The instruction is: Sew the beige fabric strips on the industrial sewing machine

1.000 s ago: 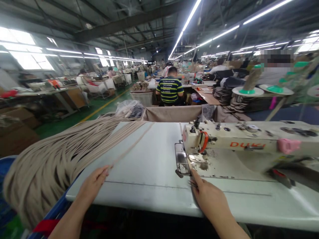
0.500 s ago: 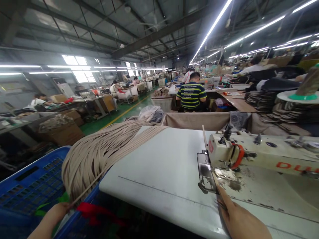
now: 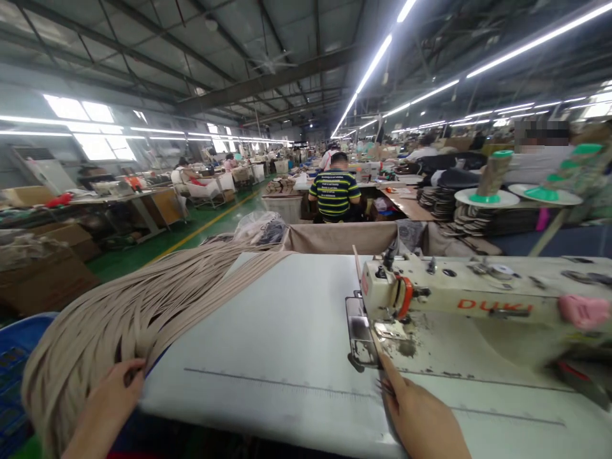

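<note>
At the left corner of the sewing table [image 3: 268, 319], my left hand [image 3: 109, 398] is closed, thumb and forefinger pinched at the edge of a thick bundle of beige fabric strips [image 3: 186, 274]. The bundle drapes over the table's left edge. My right hand [image 3: 423, 411] lies in front of the sewing machine [image 3: 389, 293], its forefinger stretched towards the needle plate and its fingers closed on a narrow beige strip [image 3: 356, 264] running past the machine head. Two thin metal points, like the tips of thread snips [image 3: 384, 386], poke out under that hand; the rest is hidden.
A blue plastic basket [image 3: 19, 376] stands below the bundle. Behind the table is a beige cloth-lined bin [image 3: 339, 239]. Thread cones on white discs [image 3: 488, 199] rise at the right. A person in a striped shirt [image 3: 335, 194] sits ahead, facing away.
My left hand has moved up and inward, from beside the basket to the table corner. The right hand stays by the machine. The view has turned right, showing more of the machine.
</note>
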The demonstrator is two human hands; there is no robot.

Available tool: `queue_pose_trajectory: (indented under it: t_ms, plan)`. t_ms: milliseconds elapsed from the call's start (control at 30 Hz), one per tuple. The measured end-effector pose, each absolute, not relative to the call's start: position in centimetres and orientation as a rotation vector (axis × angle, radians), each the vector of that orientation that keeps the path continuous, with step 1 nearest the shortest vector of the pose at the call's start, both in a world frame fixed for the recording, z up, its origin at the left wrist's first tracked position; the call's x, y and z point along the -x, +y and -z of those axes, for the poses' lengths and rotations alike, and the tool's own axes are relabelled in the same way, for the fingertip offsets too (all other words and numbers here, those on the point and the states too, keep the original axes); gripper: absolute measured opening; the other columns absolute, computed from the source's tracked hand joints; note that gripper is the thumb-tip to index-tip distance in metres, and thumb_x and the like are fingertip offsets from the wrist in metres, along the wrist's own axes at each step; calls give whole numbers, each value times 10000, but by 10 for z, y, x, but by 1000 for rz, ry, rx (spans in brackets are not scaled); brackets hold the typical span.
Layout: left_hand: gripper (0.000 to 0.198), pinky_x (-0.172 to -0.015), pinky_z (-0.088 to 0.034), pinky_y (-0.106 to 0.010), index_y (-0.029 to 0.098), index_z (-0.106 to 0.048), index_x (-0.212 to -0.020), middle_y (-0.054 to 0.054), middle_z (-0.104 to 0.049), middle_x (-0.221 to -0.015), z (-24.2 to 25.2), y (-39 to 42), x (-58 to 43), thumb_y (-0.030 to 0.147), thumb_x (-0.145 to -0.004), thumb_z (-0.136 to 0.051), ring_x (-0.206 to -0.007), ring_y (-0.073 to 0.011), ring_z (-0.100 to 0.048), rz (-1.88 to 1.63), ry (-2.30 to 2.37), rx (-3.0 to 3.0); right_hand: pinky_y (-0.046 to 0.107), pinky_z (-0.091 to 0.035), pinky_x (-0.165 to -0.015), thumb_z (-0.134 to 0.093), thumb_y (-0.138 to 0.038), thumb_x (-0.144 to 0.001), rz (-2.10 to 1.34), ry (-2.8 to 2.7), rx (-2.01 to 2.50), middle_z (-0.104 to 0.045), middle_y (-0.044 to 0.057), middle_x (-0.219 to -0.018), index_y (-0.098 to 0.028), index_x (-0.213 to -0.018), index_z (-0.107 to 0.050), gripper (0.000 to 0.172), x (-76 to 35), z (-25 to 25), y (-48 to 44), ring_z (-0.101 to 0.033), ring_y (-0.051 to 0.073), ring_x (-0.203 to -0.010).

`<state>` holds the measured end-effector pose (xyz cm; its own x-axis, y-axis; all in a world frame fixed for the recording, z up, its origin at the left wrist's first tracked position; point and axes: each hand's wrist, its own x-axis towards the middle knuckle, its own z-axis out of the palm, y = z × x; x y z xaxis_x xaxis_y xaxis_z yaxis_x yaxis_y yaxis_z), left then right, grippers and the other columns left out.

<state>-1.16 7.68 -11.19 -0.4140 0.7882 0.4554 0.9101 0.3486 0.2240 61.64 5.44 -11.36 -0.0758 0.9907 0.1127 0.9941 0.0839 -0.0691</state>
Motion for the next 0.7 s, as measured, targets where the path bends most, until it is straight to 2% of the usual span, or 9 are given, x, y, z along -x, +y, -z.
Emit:
queue_pose_trajectory:
  t_ms: [67,133,267,367,433,500,567,700]
  plan:
    - [373,-987,-556,-509,181,-704,-969,-133,-743,-1068,117,100,-40,405,-823,-444,-1047,-319,-686,785,-2260,1754,350,-587,-710,-486,-162,-1008,54,-2220,2058,-778,86,-932,-171,-1580,-404,578,-614,110,53,-753,266,-822]
    - [401,-1099,-490,-541,168,-690,-1048,-146,-689,-1180,121,118,-105,437,-872,-450,-1163,-323,-638,945,-2131,2020,329,-573,-716,-515,-161,-1003,57,-2231,2073,-775,87,-933,-172,-1569,-422,574,-611,103,51,-748,259,-829]
    - [360,-1130,-489,-544,210,-704,-1115,-110,-656,-1270,120,128,-245,413,-946,-459,-1218,-289,-622,1134,-1967,2515,320,-557,-722,-544,-179,-1007,18,-2223,2117,-768,100,-963,-169,-1566,-424,572,-606,91,47,-741,264,-857]
    - [326,-1172,-469,-515,242,-702,-1176,-89,-651,-1341,115,121,-335,308,-985,-448,-1314,-260,-581,1063,-1703,2945,330,-555,-734,-548,-167,-998,-35,-2219,2126,-762,110,-982,-154,-1565,-419,582,-605,88,45,-735,272,-876]
    - [370,-1223,-415,-508,238,-640,-1314,-84,-591,-1453,112,117,-382,247,-972,-500,-1426,-254,-481,944,-1484,3122,331,-554,-759,-553,-147,-980,-67,-2223,2115,-758,115,-1001,-149,-1558,-424,592,-605,87,44,-729,274,-900]
    - [499,-1240,-388,-535,200,-556,-1420,-103,-535,-1522,113,115,-415,205,-922,-598,-1483,-285,-405,831,-1370,3134,336,-551,-796,-562,-145,-966,-106,-2222,2097,-753,125,-1031,-144,-1544,-439,590,-606,85,43,-721,278,-937]
    - [556,-1233,-391,-565,170,-520,-1450,-118,-527,-1531,117,117,-436,182,-904,-628,-1492,-310,-390,773,-1311,3064,350,-548,-826,-568,-157,-959,-162,-2211,2063,-745,135,-1065,-137,-1531,-450,584,-608,82,39,-711,287,-965]
    - [413,-1212,-408,-579,184,-557,-1409,-115,-597,-1461,135,117,-448,241,-1004,-504,-1432,-294,-482,836,-1163,2922,358,-536,-867,-621,-194,-908,-315,-2082,1915,-735,111,-1128,-184,-1507,-467,619,-622,80,22,-694,283,-996]
